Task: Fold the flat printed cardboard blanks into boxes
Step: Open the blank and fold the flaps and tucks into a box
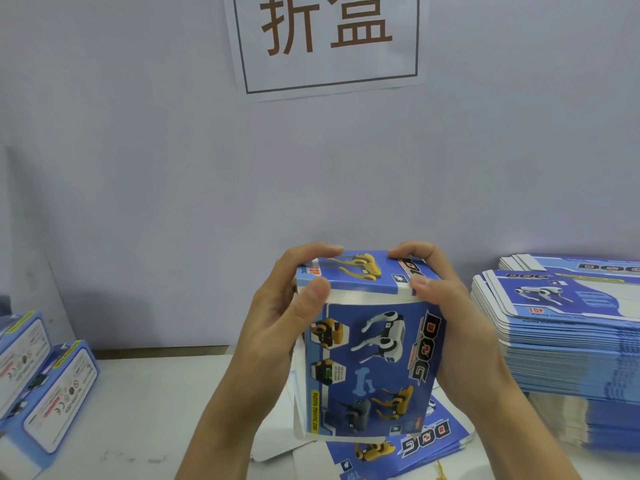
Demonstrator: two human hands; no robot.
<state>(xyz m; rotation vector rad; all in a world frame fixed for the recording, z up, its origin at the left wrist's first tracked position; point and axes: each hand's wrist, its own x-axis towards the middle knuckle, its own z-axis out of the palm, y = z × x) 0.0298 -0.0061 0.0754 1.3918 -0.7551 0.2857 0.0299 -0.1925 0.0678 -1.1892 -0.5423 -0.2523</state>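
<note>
White table [145,410]; folded boxes [45,393] left; blank stack [568,344] right; loose blanks [398,448] ctr.

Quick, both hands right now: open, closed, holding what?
Left hand: grip closed on the half-folded box, thumb on its top flap.
Right hand: grip closed on the same box.

A folded box [367,344] is held above the surface [156,410] between the left hand [277,317] and right hand [446,317]. Flat blanks [408,445] lie beneath it. A stack of blanks [568,341] is placed to the right, finished boxes [45,386] to the left, a wall sign [325,39] behind.
</note>
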